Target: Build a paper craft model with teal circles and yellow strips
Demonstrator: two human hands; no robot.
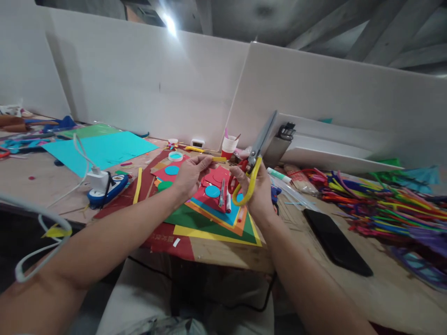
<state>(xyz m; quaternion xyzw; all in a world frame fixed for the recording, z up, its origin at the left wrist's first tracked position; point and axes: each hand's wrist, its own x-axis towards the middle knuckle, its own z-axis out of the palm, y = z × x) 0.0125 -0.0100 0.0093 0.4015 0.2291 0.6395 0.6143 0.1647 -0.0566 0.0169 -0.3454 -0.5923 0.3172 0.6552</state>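
Scissors (256, 160) stood blades-up in the right hand (256, 190), fingers hooked through the yellow handle, ready to bite. Left hand (190, 174) pinched a yellow strip (218, 159) toward the blades, both raised above the paper stack (213, 223) near the counter's front edge.

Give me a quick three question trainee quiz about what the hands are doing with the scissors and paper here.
1. True or false: the right hand holds the yellow-handled metal scissors with blades pointing up.
2. What do the left hand fingers pinch? A) thin yellow paper strip B) black flat phone C) white paper cup
3. What colour is the round paper disc lying on the stacked coloured paper sheets between the hands?

Key: 1 true; 2 A; 3 blue.
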